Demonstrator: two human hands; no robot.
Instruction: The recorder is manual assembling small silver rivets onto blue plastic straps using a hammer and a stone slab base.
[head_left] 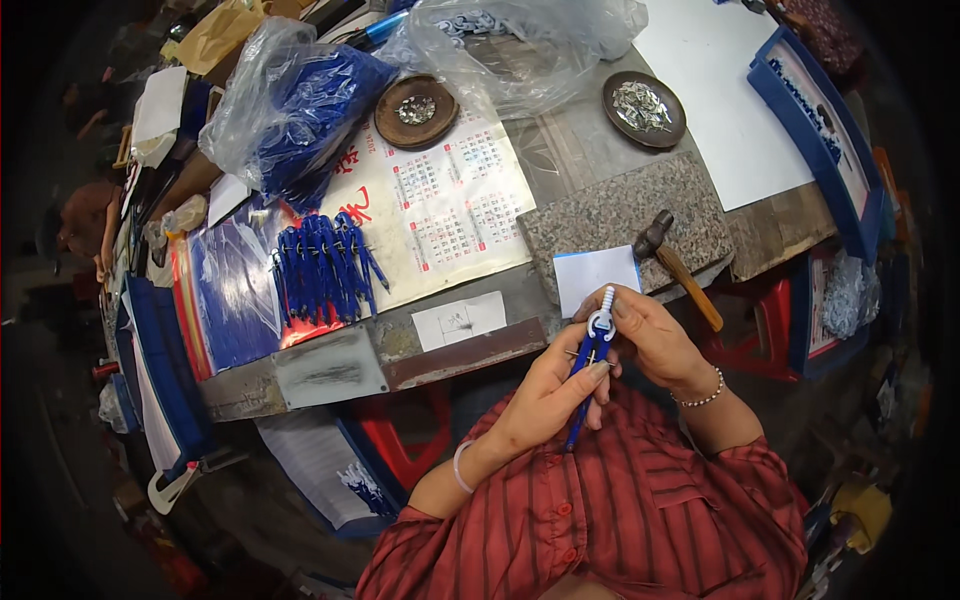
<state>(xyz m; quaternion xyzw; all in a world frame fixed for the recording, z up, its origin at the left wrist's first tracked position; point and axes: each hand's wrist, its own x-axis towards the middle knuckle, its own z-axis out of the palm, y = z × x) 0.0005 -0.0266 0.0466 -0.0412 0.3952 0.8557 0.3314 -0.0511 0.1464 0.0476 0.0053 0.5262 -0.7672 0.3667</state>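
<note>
Close in front of my body, both hands hold a blue drawing compass (602,322) with a white ridged knob and white collar at its top. My left hand (545,388) grips its blue legs, thumb laid along them. The fingers of my right hand (655,338) are closed about the white head from the other side. Small metal pins stick out near the legs, partly covered by my fingers. Just beyond the hands, a small white card (592,277) rests on a granite slab (630,215). A hammer (690,286) lies beside the card, its wooden handle toward me.
A pile of blue compasses (325,265) lies on the left of the bench. Two round dishes (390,127) (614,118) hold small metal parts. Clear plastic bags (295,110) stand behind. Blue trays (160,390) (850,200) flank the bench; red stools (400,440) are underneath.
</note>
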